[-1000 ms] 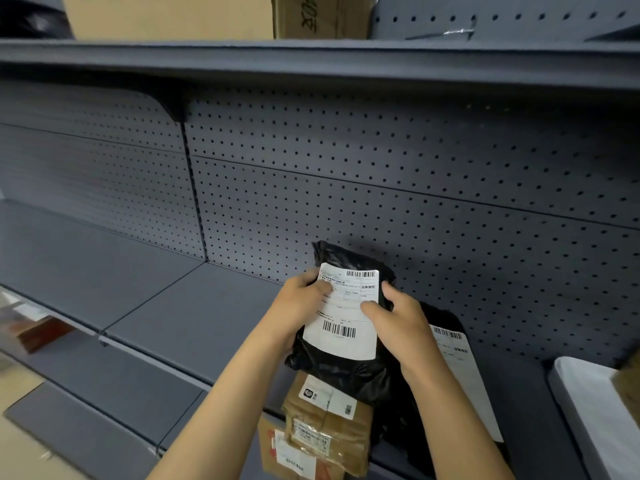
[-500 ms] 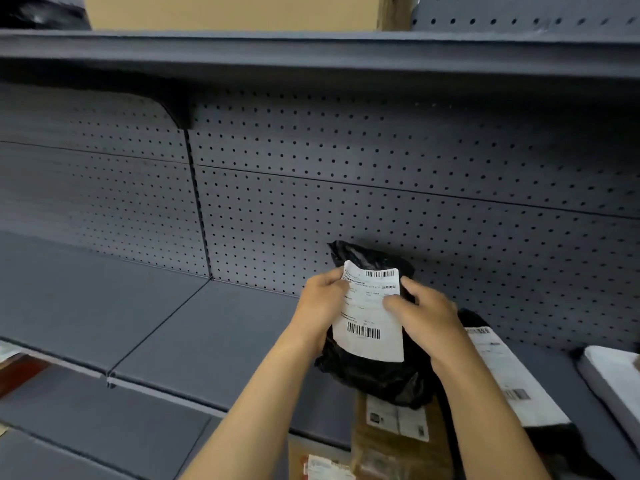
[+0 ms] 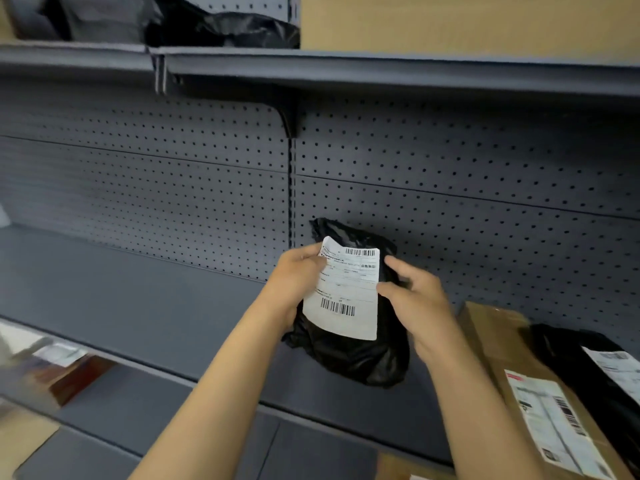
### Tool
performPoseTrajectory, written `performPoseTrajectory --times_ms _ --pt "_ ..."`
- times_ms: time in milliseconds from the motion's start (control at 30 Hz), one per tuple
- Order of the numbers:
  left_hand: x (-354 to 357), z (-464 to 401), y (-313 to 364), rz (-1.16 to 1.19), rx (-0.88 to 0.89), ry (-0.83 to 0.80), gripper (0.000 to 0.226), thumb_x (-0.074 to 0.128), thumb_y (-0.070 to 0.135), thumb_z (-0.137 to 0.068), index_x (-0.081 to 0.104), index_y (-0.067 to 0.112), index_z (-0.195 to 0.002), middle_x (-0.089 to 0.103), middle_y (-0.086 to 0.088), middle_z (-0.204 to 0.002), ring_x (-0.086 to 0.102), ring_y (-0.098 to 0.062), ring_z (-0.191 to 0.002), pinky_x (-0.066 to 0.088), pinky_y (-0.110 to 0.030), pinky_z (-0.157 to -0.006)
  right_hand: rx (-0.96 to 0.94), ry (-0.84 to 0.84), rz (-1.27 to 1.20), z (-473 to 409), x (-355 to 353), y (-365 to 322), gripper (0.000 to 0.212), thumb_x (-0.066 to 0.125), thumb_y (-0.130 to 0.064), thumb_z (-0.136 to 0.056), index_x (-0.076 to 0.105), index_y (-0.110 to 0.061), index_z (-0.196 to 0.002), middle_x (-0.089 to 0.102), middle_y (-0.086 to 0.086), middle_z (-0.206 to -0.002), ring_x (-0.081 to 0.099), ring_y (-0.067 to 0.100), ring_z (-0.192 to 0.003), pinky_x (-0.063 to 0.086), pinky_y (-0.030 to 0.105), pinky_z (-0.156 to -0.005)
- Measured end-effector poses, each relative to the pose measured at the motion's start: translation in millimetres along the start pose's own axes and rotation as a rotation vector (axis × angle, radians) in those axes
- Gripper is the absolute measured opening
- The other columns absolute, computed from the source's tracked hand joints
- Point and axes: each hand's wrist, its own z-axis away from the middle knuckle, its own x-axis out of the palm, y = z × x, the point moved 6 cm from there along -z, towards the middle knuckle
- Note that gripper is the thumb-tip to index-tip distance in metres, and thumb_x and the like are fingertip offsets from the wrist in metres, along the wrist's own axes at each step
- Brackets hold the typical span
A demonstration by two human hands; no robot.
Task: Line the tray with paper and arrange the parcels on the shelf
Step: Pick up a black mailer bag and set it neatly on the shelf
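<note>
A black plastic parcel (image 3: 349, 355) with a white barcode label stands upright on the grey shelf (image 3: 138, 306), close to the pegboard back. My left hand (image 3: 294, 282) grips its upper left edge, thumb on the label. My right hand (image 3: 419, 303) is at the parcel's right side with fingers spread; the thumb tip just touches the label's edge. A brown cardboard parcel (image 3: 512, 368) with a label lies on the shelf to the right, and another black parcel (image 3: 575, 355) lies beyond it. No tray or paper is in view.
The shelf above (image 3: 381, 67) carries black bags (image 3: 225, 29) and a large cardboard box (image 3: 450, 22). A bracket (image 3: 291, 123) hangs below it. Blurred boxes (image 3: 59, 368) sit on a lower level at the left. The shelf stretches bare to the left.
The black parcel has come down onto the shelf surface, left of the other parcels. My right hand has loosened from a grip to spread fingers. The view has swung rightward and up.
</note>
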Motion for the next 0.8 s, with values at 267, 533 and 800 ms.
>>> performPoseTrajectory --times_ms 267,533,800 --pt "-130.7 -16.4 -16.2 -0.032 -0.086 0.084 0.025 0.055 0.010 -0.101 0.076 0.014 -0.116 0.083 -0.008 -0.100 0.080 -0.022 -0.083 0.063 -0.035 -0.074 -0.064 -0.201 0.048 -14.0 128.6 -12.7 0.060 0.066 -0.010 -0.091 0.051 -0.023 -0.147 0.049 -0.004 -0.151 0.046 0.013 -0.136 0.041 0.035 -0.112" --pt "-212.5 -41.6 -54.0 -0.126 -0.143 0.097 0.031 0.071 0.002 -0.091 0.072 0.013 -0.120 0.083 -0.007 -0.103 0.081 -0.024 -0.087 0.064 -0.032 -0.068 -0.039 -0.312 0.128 -31.3 229.5 13.3 0.062 0.066 -0.010 -0.089 0.049 -0.021 -0.148 0.045 0.000 -0.154 0.043 0.017 -0.140 0.039 0.030 -0.109" --pt "-244.1 -65.8 -115.6 -0.175 -0.270 0.185 0.053 0.071 -0.004 -0.087 0.064 0.014 -0.136 0.081 -0.008 -0.107 0.079 -0.025 -0.089 0.063 -0.036 -0.074 0.073 -0.400 0.213 -38.1 268.8 50.8 0.066 0.060 -0.006 -0.092 0.039 -0.013 -0.154 0.042 0.005 -0.158 0.043 0.021 -0.142 0.037 0.023 -0.098"
